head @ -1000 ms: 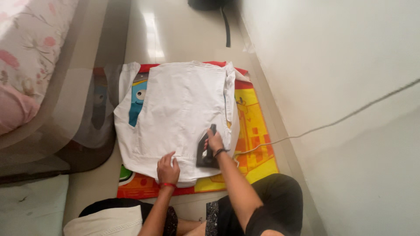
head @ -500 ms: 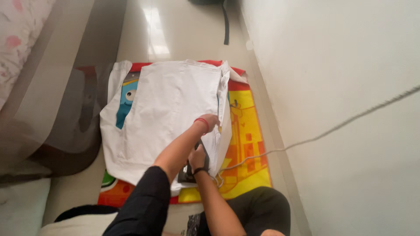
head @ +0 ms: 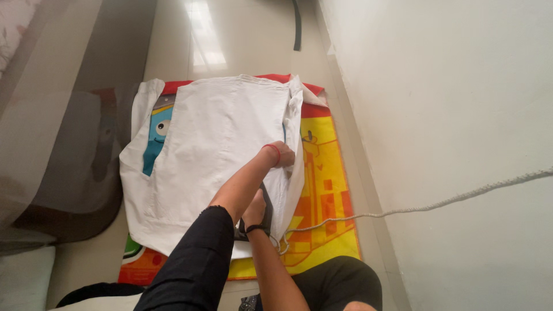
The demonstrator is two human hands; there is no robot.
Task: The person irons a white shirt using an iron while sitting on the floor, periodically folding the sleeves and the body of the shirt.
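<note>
Down at floor level, the person's knee in dark trousers (head: 340,282) sits at the edge of a bright play mat (head: 322,190), and both arms reach out over it. The right hand (head: 256,210), a dark band on its wrist, is closed around the handle of a dark iron (head: 266,203) resting on the white garment (head: 213,150); most of the iron is hidden behind the arm, and its pale braided cord (head: 426,206) trails off to the right along the wall (head: 461,115). Crossing above it, the left arm in a black sleeve stretches farther, and the left hand (head: 285,154), red band at the wrist, is on the garment's right edge; whether the fingers pinch the cloth or only press it flat, I cannot tell. The garment is spread wide over the mat, covering most of its upper half, a blue cartoon figure peeking out at the left. Beyond lies glossy pale floor (head: 230,34).
</note>
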